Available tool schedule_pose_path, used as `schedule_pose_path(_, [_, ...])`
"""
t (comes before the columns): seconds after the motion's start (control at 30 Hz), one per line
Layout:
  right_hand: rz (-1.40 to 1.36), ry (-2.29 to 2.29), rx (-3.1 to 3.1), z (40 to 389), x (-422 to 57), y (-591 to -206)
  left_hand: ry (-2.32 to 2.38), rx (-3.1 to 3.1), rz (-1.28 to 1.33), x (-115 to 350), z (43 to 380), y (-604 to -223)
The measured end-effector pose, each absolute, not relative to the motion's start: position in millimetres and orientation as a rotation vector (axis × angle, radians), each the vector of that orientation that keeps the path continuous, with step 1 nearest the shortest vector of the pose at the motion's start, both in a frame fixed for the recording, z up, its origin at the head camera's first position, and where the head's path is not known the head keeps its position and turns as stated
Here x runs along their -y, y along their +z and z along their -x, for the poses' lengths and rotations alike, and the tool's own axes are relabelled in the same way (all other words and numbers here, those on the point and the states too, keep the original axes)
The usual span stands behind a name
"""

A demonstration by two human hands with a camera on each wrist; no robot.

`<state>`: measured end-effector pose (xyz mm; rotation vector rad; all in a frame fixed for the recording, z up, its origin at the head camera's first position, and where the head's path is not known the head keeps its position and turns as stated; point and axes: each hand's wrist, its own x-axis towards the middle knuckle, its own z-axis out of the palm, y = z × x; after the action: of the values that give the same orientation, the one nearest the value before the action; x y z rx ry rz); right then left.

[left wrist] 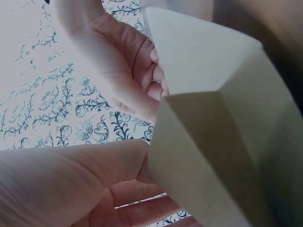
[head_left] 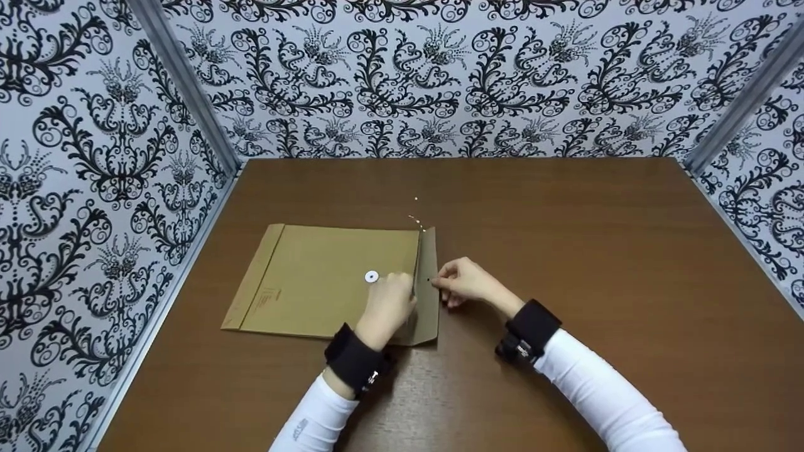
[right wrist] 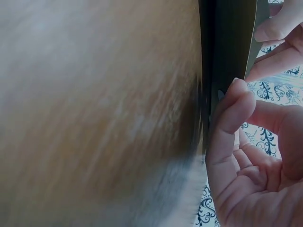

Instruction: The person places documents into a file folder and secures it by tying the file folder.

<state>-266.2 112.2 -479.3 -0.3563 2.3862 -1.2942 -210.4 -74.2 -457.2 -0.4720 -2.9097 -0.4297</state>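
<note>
A flat brown paper envelope [head_left: 326, 263] with a white round button [head_left: 371, 276] lies on the table, its flap [head_left: 427, 301] folded out to the right. My left hand [head_left: 391, 304] grips the edge of the envelope's mouth. In the left wrist view, the left hand [left wrist: 94, 179] holds that edge, and the mouth [left wrist: 213, 127] gapes beside it. My right hand [head_left: 468, 280] pinches the outer edge of the flap, near a small dark spot. The right wrist view shows the right hand [right wrist: 251, 156] with thumb and index fingertip together at the flap's edge.
Small bright specks [head_left: 417, 221], possibly a thin string, lie just beyond the flap's far corner. The brown wooden table [head_left: 597, 251] extends to the right. Patterned wall panels [head_left: 440, 75] with grey metal posts stand behind and at both sides.
</note>
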Motion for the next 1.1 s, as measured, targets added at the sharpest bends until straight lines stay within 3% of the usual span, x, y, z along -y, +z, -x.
schedule_pose_path(0.77, [0.324, -1.404, -2.436, 261, -103, -475, -0.456, 2.857, 0.678, 105, 198, -473])
schedule_pose_path(1.1, [0.416, -1.423, -2.515, 251, -93, -472, -0.438, 2.902, 0.613, 125, 184, -473])
